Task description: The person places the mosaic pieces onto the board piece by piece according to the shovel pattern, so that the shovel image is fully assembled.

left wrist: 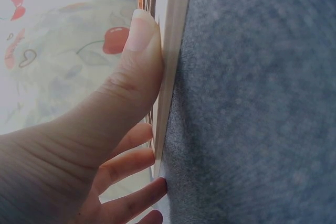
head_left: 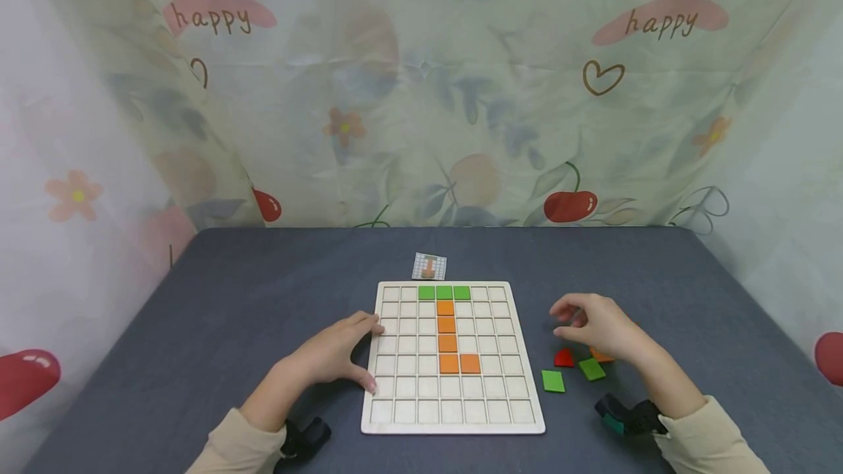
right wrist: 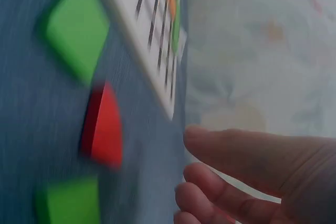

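Note:
A white grid board [head_left: 426, 387] lies on the table, with a row of green tiles [head_left: 444, 292] along its top and a column of orange tiles [head_left: 447, 325] below, plus one orange tile [head_left: 470, 363] beside the column's lowest. My left hand [head_left: 332, 351] rests against the board's left edge, thumb [left wrist: 143, 40] and fingertips at the rim. To the right of the board my right hand [head_left: 602, 324] hovers over loose tiles, fingers loosely bent, nothing seen between them. Beneath it lie a red piece [right wrist: 107, 129], green tiles [head_left: 592, 369] and an orange piece [head_left: 601, 355] partly hidden by the hand.
A small printed card [head_left: 429, 267] with a grid picture lies just behind the board. Another green tile [head_left: 553, 381] sits close to the board's right edge. The dark table [head_left: 276, 276] meets a patterned curtain [head_left: 421, 130] at the back and sides.

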`<state>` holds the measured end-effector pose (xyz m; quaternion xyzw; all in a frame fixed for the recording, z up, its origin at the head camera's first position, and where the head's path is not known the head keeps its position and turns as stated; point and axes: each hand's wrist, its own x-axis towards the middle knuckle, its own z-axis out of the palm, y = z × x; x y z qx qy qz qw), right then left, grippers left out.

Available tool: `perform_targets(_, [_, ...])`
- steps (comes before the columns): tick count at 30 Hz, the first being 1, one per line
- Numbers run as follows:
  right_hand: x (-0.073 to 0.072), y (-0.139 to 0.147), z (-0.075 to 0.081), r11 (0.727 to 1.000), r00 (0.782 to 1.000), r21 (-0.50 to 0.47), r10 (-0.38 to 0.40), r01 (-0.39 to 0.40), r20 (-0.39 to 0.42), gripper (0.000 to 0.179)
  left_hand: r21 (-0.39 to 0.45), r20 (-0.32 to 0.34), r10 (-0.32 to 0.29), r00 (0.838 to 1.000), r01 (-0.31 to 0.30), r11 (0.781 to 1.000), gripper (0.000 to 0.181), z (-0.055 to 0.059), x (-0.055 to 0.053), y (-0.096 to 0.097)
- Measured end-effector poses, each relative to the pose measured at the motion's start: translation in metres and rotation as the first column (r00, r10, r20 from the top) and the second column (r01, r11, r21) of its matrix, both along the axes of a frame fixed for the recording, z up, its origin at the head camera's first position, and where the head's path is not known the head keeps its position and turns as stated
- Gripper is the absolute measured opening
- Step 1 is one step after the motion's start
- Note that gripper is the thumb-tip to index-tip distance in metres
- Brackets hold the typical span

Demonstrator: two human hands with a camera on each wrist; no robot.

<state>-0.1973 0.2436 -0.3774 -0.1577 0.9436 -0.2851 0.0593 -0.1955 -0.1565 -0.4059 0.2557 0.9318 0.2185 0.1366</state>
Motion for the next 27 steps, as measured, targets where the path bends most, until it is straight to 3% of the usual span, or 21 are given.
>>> perform_targets(8, [-0.014,0.038,-0.006,0.988,0.992,0.085,-0.125,0.126,-0.013,0.03,0.001,0.011,0.004,1.0,-0.004,1.0,0.085,0.001,0.0,0.0])
perform_targets(19, [-0.02,0.055,-0.016,0.974,0.983,0.136,-0.184,0.182,0.007,0.04,0.006,0.026,0.019,0.999,-0.019,1.0,0.084,0.003,0.001,0.001])
perform_targets(27, [-0.021,0.055,-0.018,0.97,0.98,0.146,-0.2,0.195,0.014,0.032,0.004,0.028,0.02,0.999,-0.02,1.0,0.084,0.003,0.001,0.001])
